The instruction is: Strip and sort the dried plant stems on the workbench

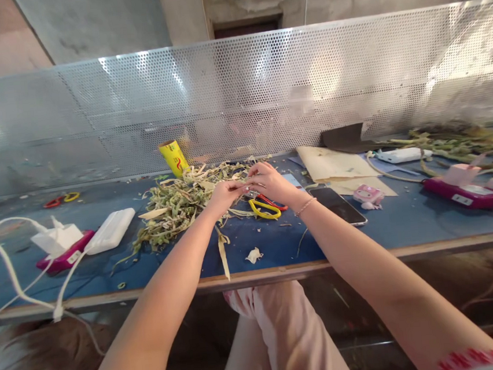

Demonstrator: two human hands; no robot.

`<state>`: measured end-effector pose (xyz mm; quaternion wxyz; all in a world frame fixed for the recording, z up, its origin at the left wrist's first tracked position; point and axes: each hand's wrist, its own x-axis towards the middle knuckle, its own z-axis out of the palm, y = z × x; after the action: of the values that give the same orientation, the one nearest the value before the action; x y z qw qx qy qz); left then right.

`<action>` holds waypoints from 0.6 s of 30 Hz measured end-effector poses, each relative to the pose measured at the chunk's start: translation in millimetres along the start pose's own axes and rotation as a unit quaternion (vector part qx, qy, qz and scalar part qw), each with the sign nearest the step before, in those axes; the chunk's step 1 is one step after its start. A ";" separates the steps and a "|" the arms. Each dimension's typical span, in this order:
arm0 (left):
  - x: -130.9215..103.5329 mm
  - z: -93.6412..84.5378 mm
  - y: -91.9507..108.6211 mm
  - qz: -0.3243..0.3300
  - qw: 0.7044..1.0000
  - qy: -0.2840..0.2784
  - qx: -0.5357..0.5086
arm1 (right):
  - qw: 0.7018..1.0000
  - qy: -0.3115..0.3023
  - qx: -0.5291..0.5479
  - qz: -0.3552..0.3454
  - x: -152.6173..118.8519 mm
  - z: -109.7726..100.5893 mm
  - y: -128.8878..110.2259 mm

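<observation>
My left hand (227,196) and my right hand (271,184) meet above the blue table, fingertips pinched close together. Whatever lies between the fingers is too small to make out. A heap of dried plant stems and leaves (168,207) spreads beside and behind my left hand. Just under my right hand rest scissors with yellow and red handles (266,208). A long pale dry leaf (223,254) lies below my left wrist, reaching toward the table's front edge. Nearer to me is a small crumpled pale scrap (254,255).
Left stand a white power bank (110,230), a purple power strip (66,259) and cables. A yellow tube (174,158) leans behind the heap. Right are a black phone (338,205), a pink figure (368,196), cardboard (331,163) and another purple strip (463,194). A perforated metal screen (259,90) closes the back.
</observation>
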<state>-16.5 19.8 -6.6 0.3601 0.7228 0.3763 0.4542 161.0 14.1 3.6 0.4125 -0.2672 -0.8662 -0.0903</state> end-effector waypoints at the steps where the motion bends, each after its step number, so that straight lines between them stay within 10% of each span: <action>1: 0.1 -0.3 0.6 0.000 1.000 -0.001 -0.003 | 1.000 0.006 0.012 0.006 0.4 0.2 0.2; 18: 0.2 0.4 2.5 -0.011 0.999 0.016 -0.050 | 0.994 0.017 0.081 0.069 3.1 -3.3 -5.6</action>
<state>-15.6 18.7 -4.5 0.3947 0.6922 0.3673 0.4797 158.7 9.4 8.5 0.4528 -0.2901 -0.8431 0.0044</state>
